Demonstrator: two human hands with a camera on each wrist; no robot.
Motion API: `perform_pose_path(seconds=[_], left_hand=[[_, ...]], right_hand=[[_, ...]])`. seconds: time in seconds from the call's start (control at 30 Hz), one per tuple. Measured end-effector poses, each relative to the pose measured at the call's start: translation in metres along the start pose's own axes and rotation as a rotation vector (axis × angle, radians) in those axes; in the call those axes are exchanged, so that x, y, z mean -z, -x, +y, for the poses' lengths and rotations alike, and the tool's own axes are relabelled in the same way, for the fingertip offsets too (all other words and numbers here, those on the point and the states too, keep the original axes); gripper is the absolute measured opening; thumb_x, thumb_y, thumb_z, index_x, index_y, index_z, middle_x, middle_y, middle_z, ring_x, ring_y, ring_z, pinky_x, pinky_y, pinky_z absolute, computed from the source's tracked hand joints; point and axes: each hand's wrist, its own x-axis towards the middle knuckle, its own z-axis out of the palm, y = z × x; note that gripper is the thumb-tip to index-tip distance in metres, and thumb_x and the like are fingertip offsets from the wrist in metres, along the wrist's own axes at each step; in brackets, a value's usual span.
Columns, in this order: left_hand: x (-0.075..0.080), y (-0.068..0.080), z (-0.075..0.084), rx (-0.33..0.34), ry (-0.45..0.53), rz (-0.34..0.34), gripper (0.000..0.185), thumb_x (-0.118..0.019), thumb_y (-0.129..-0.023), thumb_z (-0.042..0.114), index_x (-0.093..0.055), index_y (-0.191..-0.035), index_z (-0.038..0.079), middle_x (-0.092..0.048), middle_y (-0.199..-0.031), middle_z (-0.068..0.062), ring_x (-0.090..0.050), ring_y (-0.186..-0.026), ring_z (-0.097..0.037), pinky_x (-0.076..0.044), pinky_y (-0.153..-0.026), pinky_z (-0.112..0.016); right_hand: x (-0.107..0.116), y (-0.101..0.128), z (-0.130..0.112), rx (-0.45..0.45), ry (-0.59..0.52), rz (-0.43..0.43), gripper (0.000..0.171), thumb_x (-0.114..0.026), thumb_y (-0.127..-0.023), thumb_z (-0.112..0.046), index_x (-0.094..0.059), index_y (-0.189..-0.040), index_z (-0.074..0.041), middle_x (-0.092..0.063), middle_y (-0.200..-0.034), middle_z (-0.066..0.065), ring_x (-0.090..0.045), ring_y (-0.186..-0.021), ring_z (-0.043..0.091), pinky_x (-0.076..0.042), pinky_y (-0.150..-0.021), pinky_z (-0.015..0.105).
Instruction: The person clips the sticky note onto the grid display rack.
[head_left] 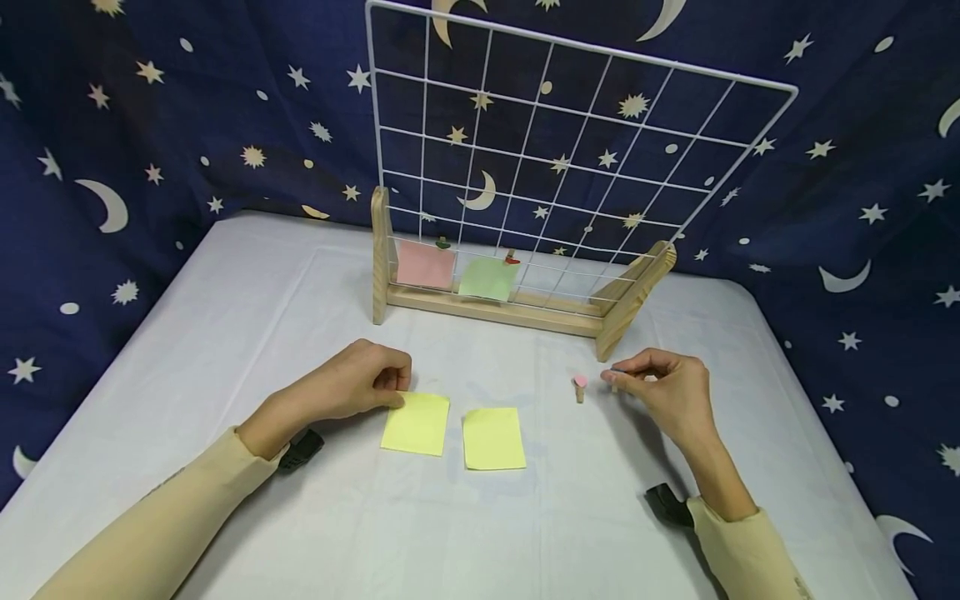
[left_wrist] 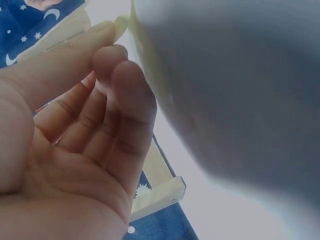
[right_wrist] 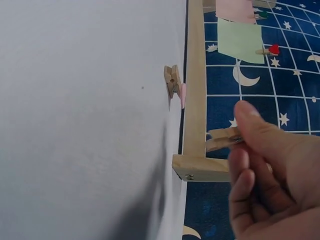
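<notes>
At the left, my left hand pinches the upper left corner of a yellow sticky note lying on the white cloth. A second yellow sticky note lies just to its right. My right hand holds a small wooden clothespin between thumb and fingers, a little above the table; a bit of blue shows at its top in the head view. To the left of that hand, another small clothespin with a pink top lies on the cloth, seen in the right wrist view with its wooden legs upward.
Behind the notes stands a white wire grid in a wooden stand. A pink note and a green note hang low on it, clipped with small clothespins. A dark blue star-and-moon curtain surrounds the table.
</notes>
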Motion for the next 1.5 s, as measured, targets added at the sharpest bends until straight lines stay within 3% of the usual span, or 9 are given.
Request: perform_pose_path(seconds=[0.13, 0.23, 0.43, 0.83, 1.07, 1.2, 1.43, 1.5], left_hand=[[0.003, -0.001, -0.001, 0.010, 0.012, 0.024, 0.025, -0.086, -0.083, 0.003, -0.065, -0.080, 0.017, -0.057, -0.070, 0.007, -0.054, -0.067, -0.008, -0.046, -0.065, -0.025], [0.005, -0.003, 0.000, 0.030, 0.004, 0.059, 0.024, -0.085, -0.084, 0.003, -0.066, -0.080, 0.016, -0.058, -0.070, 0.007, -0.055, -0.068, -0.009, -0.046, -0.066, -0.026], [0.007, -0.007, 0.002, 0.083, -0.011, 0.160, 0.020, -0.084, -0.087, 0.005, -0.068, -0.083, 0.015, -0.060, -0.071, 0.005, -0.055, -0.068, -0.011, -0.046, -0.066, -0.028], [0.005, -0.020, 0.007, 0.107, 0.004, 0.379, 0.018, -0.083, -0.088, 0.004, -0.072, -0.080, 0.015, -0.066, -0.075, 0.004, -0.060, -0.071, -0.012, -0.050, -0.068, -0.030], [0.003, -0.027, 0.013, 0.086, 0.011, 0.429, 0.016, -0.082, -0.087, 0.002, -0.073, -0.081, 0.013, -0.067, -0.075, 0.003, -0.060, -0.071, -0.012, -0.050, -0.067, -0.029], [0.002, -0.034, 0.017, 0.065, -0.011, 0.445, 0.015, -0.083, -0.087, 0.002, -0.074, -0.080, 0.013, -0.068, -0.075, 0.003, -0.061, -0.072, -0.012, -0.051, -0.068, -0.030], [-0.001, -0.052, 0.029, 0.046, -0.043, 0.454, 0.014, -0.082, -0.088, 0.004, -0.075, -0.080, 0.013, -0.068, -0.078, 0.002, -0.061, -0.073, -0.013, -0.051, -0.069, -0.030], [-0.003, -0.057, 0.033, 0.048, -0.044, 0.454, 0.013, -0.082, -0.089, 0.004, -0.075, -0.081, 0.012, -0.068, -0.079, 0.001, -0.061, -0.074, -0.013, -0.051, -0.070, -0.029]], right_hand=[[-0.005, -0.001, -0.002, 0.045, -0.031, 0.034, 0.013, -0.094, -0.079, -0.018, -0.083, -0.083, -0.014, -0.079, -0.080, 0.004, -0.064, -0.075, 0.002, -0.046, -0.074, 0.014], [-0.010, -0.004, -0.003, 0.078, -0.057, 0.058, 0.012, -0.094, -0.078, -0.011, -0.082, -0.082, -0.011, -0.079, -0.080, 0.009, -0.066, -0.076, 0.000, -0.048, -0.080, 0.012], [-0.019, -0.011, -0.008, 0.119, -0.104, 0.083, 0.012, -0.092, -0.077, 0.000, -0.080, -0.081, -0.002, -0.077, -0.079, 0.018, -0.067, -0.075, 0.000, -0.050, -0.078, 0.013], [-0.025, -0.029, -0.017, 0.181, -0.202, 0.110, 0.014, -0.094, -0.075, -0.004, -0.082, -0.080, -0.008, -0.079, -0.080, 0.011, -0.070, -0.076, 0.004, -0.048, -0.066, 0.014], [-0.026, -0.035, -0.024, 0.215, -0.237, 0.129, 0.012, -0.093, -0.076, -0.001, -0.083, -0.081, -0.005, -0.079, -0.080, 0.012, -0.070, -0.069, 0.009, -0.047, -0.058, 0.015], [-0.024, -0.039, -0.028, 0.238, -0.234, 0.179, 0.012, -0.093, -0.076, -0.001, -0.082, -0.082, -0.001, -0.080, -0.080, 0.007, -0.070, -0.074, 0.004, -0.046, -0.059, 0.014], [-0.023, -0.045, -0.031, 0.294, -0.253, 0.225, 0.013, -0.092, -0.075, 0.004, -0.083, -0.081, -0.002, -0.079, -0.079, 0.014, -0.071, -0.074, 0.005, -0.035, -0.051, 0.017], [-0.025, -0.046, -0.033, 0.318, -0.251, 0.241, 0.013, -0.091, -0.075, 0.007, -0.082, -0.080, -0.002, -0.078, -0.078, 0.016, -0.071, -0.074, 0.004, -0.039, -0.054, 0.015]])
